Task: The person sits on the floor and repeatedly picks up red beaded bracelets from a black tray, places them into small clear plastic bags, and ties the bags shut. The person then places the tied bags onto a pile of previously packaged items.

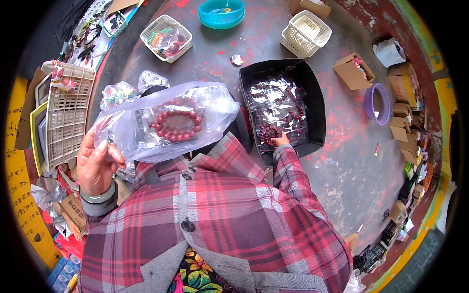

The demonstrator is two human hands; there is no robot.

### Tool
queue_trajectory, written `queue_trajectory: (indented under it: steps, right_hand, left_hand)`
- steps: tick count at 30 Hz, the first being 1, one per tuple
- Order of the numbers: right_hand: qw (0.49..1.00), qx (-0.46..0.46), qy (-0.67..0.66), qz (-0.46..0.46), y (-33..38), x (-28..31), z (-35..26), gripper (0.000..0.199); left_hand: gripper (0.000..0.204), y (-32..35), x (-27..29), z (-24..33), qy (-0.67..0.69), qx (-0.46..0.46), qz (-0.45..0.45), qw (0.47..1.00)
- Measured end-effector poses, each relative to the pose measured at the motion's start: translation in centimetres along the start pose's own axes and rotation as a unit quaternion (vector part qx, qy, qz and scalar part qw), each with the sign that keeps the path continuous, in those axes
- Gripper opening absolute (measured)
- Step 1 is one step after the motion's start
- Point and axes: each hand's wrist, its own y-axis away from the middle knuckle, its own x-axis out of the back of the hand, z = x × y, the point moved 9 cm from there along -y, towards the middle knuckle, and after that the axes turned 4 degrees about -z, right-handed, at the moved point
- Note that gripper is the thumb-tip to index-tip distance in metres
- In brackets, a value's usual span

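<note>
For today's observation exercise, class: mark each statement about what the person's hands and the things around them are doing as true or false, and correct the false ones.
1. The left hand holds up a clear plastic bag with a red bead bracelet inside. True.
2. The right hand rests on the blue bowl. False: it reaches into the black tray of bagged bracelets.
3. A purple ring-shaped bowl lies right of the black tray. True.
4. The white basket is stacked inside the black tray. False: it stands apart, beyond the tray.
</note>
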Motion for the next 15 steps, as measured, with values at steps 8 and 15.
queue_trajectory:
  steps: [8,15]
  right_hand:
    - [0.996,0.05,0.07,0.003,-1.0,-0.8,-2.1,0.049]
    - [0.992,0.04,0.123,0.017,3.1,0.9,-4.3,0.051]
  left_hand:
    - [0.046,-0.5,-0.7,-0.2,0.0,-0.005,-0.005,1.0]
    - [0.046,-0.7,-0.5,-0.1,0.003,-0.002,-0.006,1.0]
